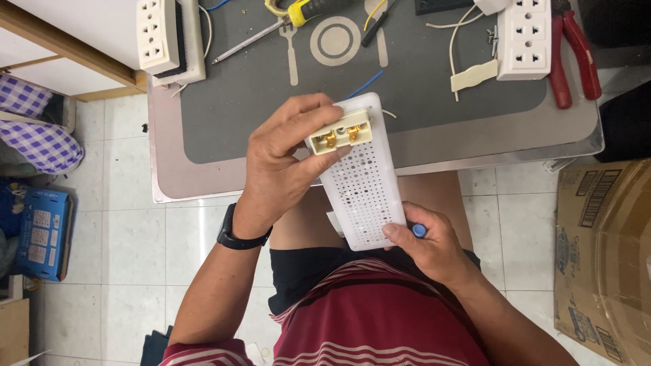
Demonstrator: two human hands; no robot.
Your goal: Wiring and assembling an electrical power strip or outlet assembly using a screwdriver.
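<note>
Head view shows a white perforated panel held over the person's lap, just off the tray's near edge, tilted so its hole-dotted face looks up. Left hand curls round its top end, fingers pinching a cream socket insert against the panel, brass contacts upward, probably to keep it seated. Right hand closes on the bottom edge, steadying it, with a blue-tipped tool tucked in the fist. Beyond, on the grey tray, lie white socket blocks, red pliers and a screwdriver.
</note>
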